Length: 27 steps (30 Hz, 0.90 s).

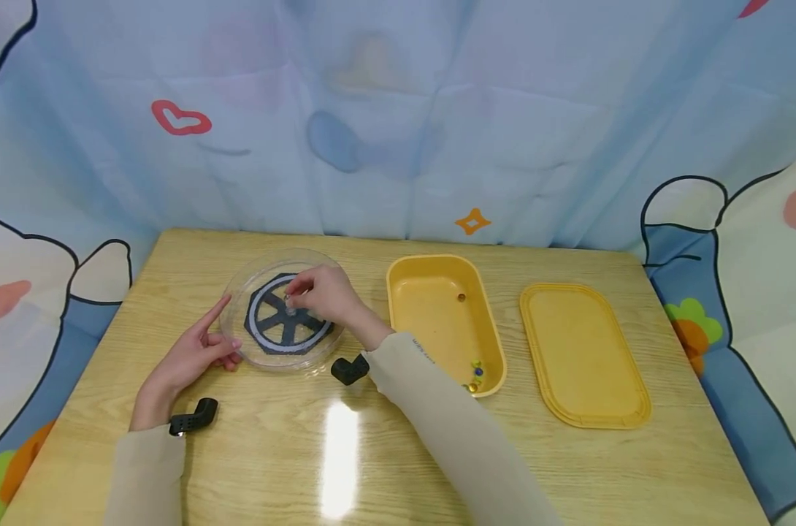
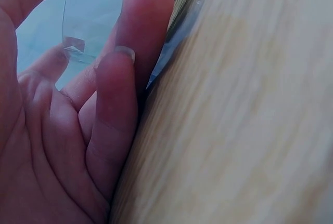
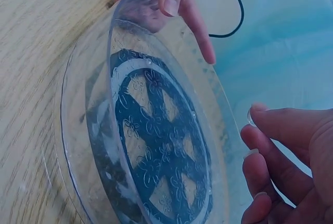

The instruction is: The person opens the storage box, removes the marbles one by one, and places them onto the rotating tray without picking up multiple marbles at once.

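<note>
A clear round plastic dish (image 1: 318, 353) with flower patterns stands at the table's left. A dark hexagonal piece with a pale ring and spokes (image 1: 281, 320) shows through it. My left hand (image 1: 190, 356) rests against the near left side of the dish, one finger stretched up along the rim. Its lower fingers bend close to the table in the left wrist view. Over the dish's middle is my right hand (image 1: 326, 296), thumb and forefinger pinching a small clear thing (image 3: 251, 116), mostly hidden by the fingertips. The right wrist view shows these fingertips apart from the dish surface.
Right of the dish stands a yellow bin (image 1: 437, 310) holding several small coloured marbles (image 1: 478, 372) and a lone brown marble (image 1: 461, 297). A yellow lid (image 1: 585, 354) lies farther right. My right forearm crosses the bin's near left corner. A patterned curtain (image 1: 398, 146) hangs behind the table.
</note>
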### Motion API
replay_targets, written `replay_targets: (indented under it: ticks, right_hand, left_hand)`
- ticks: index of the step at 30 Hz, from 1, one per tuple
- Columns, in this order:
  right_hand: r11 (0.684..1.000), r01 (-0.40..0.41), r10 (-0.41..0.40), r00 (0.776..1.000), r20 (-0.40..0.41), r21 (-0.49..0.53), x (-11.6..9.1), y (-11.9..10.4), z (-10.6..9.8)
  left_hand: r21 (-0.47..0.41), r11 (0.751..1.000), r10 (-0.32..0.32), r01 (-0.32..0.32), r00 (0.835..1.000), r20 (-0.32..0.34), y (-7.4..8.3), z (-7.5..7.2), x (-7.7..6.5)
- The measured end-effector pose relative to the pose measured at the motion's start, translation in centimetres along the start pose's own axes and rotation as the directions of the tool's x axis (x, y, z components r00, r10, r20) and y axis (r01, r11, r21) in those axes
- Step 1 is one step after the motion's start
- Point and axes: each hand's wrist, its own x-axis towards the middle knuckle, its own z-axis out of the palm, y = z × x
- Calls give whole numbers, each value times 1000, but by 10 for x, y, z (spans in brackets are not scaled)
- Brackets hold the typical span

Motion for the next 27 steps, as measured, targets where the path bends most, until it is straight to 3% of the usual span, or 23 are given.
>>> replay_targets:
  ticks: [14, 21, 27]
  right_hand:
    - [994, -60, 61, 998, -12, 96, -4, 0, -15]
    - [991, -72, 78, 996, -51, 112, -11, 6, -49]
    - [980, -58, 75, 994, -83, 191, -26, 22, -88]
  left_hand:
    - [5, 1000, 2, -2, 1000, 1, 1, 0, 1]
    - [-10, 1000, 5, -5, 1000, 10, 3, 2, 0]
    - [-1, 1000, 16, -16, 1000, 10, 4, 2, 0]
